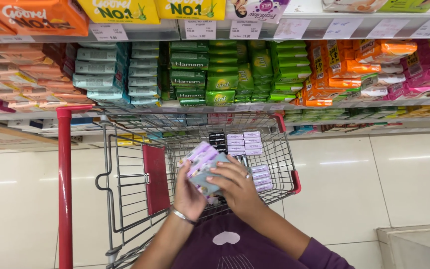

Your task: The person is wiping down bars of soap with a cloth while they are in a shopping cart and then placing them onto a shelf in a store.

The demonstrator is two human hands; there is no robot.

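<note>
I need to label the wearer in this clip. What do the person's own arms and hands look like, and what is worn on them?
Both arms show dark purple sleeves pushed up towards the elbows. The left hand has a thin silver bracelet at the wrist. The right hand wears a ring on one finger. No gloves and no watch are visible.

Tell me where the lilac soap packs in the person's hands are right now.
In the head view, the lilac soap packs sit at centre frame, gripped between the left hand and right hand, above the wire shopping cart in front of the soap shelves.
</note>
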